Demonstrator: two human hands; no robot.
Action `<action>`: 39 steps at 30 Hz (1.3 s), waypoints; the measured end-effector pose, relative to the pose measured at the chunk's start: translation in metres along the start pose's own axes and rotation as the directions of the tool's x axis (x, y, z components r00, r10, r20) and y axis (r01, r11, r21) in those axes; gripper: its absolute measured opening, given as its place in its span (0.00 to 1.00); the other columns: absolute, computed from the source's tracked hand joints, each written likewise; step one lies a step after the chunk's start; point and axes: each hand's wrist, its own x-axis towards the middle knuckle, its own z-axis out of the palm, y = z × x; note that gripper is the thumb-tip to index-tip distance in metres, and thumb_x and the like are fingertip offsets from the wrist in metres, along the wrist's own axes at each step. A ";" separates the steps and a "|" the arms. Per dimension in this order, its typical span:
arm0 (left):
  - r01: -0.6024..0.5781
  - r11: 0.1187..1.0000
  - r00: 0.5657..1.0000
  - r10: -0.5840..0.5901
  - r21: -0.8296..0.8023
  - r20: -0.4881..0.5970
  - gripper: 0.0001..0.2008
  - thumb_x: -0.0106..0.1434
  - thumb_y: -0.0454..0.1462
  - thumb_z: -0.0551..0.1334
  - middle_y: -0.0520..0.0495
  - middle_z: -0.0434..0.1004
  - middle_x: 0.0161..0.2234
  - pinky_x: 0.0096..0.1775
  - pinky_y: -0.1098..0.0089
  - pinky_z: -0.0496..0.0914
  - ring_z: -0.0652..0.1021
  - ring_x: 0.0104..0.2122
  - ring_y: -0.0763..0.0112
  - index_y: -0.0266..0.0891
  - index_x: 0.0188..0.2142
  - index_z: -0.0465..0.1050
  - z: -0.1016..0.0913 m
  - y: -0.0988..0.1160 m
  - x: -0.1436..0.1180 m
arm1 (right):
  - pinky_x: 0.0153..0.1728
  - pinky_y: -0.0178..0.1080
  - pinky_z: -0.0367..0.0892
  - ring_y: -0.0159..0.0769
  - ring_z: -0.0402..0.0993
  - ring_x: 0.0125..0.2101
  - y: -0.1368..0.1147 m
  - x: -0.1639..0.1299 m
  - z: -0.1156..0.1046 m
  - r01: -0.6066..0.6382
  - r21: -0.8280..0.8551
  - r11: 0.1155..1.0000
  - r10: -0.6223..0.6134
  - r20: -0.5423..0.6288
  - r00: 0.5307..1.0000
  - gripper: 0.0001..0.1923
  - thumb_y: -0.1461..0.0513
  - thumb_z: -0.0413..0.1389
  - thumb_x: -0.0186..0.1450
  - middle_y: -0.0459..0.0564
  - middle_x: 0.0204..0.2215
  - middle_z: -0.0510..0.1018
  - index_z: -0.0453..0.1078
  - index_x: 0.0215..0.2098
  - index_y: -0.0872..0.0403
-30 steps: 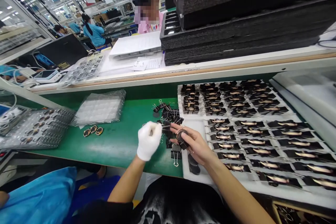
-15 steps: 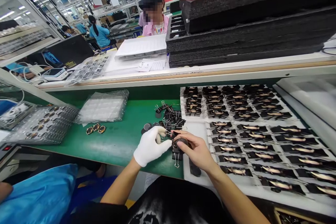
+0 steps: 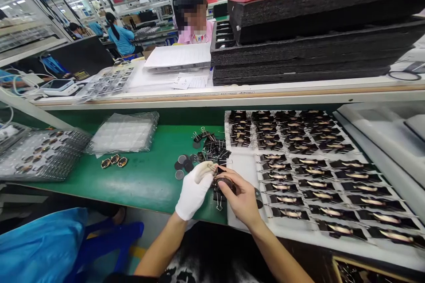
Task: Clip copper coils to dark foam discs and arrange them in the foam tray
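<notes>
My right hand [image 3: 244, 199], bare, is closed on a round dark piece [image 3: 226, 182] with a shiny rim. A black binder clip [image 3: 218, 198] is clamped on its near side, wire handles pointing toward me. On its far side my left hand [image 3: 193, 191], in a white glove, pinches the wire handles of another binder clip [image 3: 213, 168], mostly hidden by the fingers. Just beyond the hands lies a heap of black binder clips [image 3: 215, 146]. Several dark flat discs [image 3: 184, 163] are scattered left of the heap on the green table.
To the right, a white tray [image 3: 242, 166] carries rows of clipped round pieces [image 3: 314, 172]. Three gold-rimmed rings [image 3: 114, 160] and clear plastic trays [image 3: 124, 135] lie left. A shelf [image 3: 149, 98] with black foam stacks [image 3: 299, 55] runs behind. A blue-clad person [image 3: 36, 247] sits at left.
My left hand's fingers have closed in on the far clip's handles, the thumb drawing back from the round piece. My right hand keeps its hold. The whole view has shifted slightly.
</notes>
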 end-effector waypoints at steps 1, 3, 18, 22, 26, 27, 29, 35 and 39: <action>-0.006 1.000 1.000 0.006 0.006 0.006 0.27 0.64 0.51 0.69 0.34 0.81 0.55 0.59 0.58 0.77 0.82 0.55 0.55 0.36 0.55 0.75 -0.002 0.000 0.001 | 0.60 0.50 0.71 0.48 0.77 0.58 0.000 -0.001 0.000 -0.006 -0.004 1.000 0.006 0.015 1.000 0.07 0.57 0.62 0.69 0.56 0.51 0.83 0.82 0.42 0.48; -0.004 1.000 1.000 0.004 0.004 0.020 0.27 0.65 0.52 0.68 0.34 0.81 0.54 0.53 0.59 0.81 0.82 0.54 0.54 0.36 0.56 0.75 -0.007 0.001 0.004 | 0.60 0.50 0.71 0.49 0.74 0.61 -0.003 0.000 -0.003 -0.023 -0.014 1.000 0.023 0.063 0.998 0.08 0.56 0.61 0.69 0.56 0.56 0.81 0.82 0.43 0.48; -0.164 0.897 0.981 0.102 0.410 0.168 0.18 0.66 0.45 0.65 0.42 0.86 0.44 0.51 0.62 0.81 0.85 0.43 0.62 0.36 0.49 0.80 -0.023 0.038 0.037 | 0.41 0.42 0.76 0.43 0.81 0.37 -0.009 0.006 -0.015 -0.193 -0.111 0.975 0.192 -0.016 0.981 0.09 0.56 0.64 0.64 0.50 0.34 0.85 0.80 0.38 0.53; -0.186 0.888 0.979 0.133 0.420 0.153 0.16 0.66 0.47 0.65 0.45 0.87 0.42 0.50 0.64 0.80 0.86 0.42 0.62 0.38 0.44 0.83 -0.014 0.042 0.039 | 0.48 0.44 0.75 0.44 0.82 0.42 -0.007 0.005 -0.015 -0.188 -0.117 0.975 0.181 -0.063 0.981 0.10 0.56 0.64 0.64 0.50 0.39 0.86 0.81 0.40 0.52; -0.223 0.876 0.970 0.156 0.428 0.186 0.14 0.67 0.45 0.64 0.48 0.88 0.40 0.48 0.67 0.80 0.86 0.40 0.65 0.40 0.43 0.83 -0.008 0.044 0.038 | 0.48 0.43 0.75 0.44 0.83 0.41 -0.006 0.003 -0.017 -0.169 -0.149 0.974 0.156 -0.092 0.983 0.11 0.55 0.65 0.63 0.49 0.38 0.87 0.82 0.40 0.52; -0.227 0.873 0.969 0.157 0.431 0.193 0.13 0.67 0.45 0.64 0.49 0.88 0.41 0.48 0.67 0.80 0.86 0.41 0.65 0.40 0.43 0.83 -0.007 0.043 0.038 | 0.46 0.42 0.76 0.44 0.83 0.40 -0.006 0.003 -0.017 -0.159 -0.166 0.973 0.145 -0.096 0.985 0.11 0.55 0.66 0.63 0.49 0.37 0.87 0.83 0.39 0.52; -0.228 0.869 0.967 0.150 0.438 0.204 0.13 0.67 0.44 0.64 0.49 0.88 0.41 0.49 0.67 0.80 0.86 0.41 0.65 0.40 0.43 0.83 -0.006 0.042 0.037 | 0.43 0.41 0.76 0.42 0.83 0.37 -0.005 0.002 -0.019 -0.139 -0.210 0.968 0.120 -0.100 0.988 0.11 0.55 0.66 0.63 0.48 0.35 0.87 0.83 0.39 0.52; -0.191 0.837 0.975 0.102 0.512 0.197 0.14 0.66 0.44 0.64 0.48 0.88 0.41 0.50 0.66 0.80 0.86 0.42 0.64 0.39 0.44 0.83 -0.001 0.041 0.034 | 0.34 0.36 0.74 0.39 0.82 0.32 -0.004 -0.001 -0.023 -0.092 -0.316 0.944 0.085 -0.037 0.996 0.10 0.54 0.65 0.65 0.46 0.32 0.86 0.82 0.37 0.53; -0.140 0.841 0.966 0.001 0.522 0.258 0.17 0.68 0.44 0.62 0.44 0.86 0.46 0.53 0.65 0.79 0.85 0.47 0.62 0.37 0.50 0.80 -0.002 0.046 0.033 | 0.33 0.36 0.75 0.38 0.82 0.31 -0.006 -0.007 -0.026 -0.029 -0.397 0.917 0.012 -0.046 0.999 0.09 0.56 0.63 0.68 0.46 0.33 0.87 0.82 0.39 0.51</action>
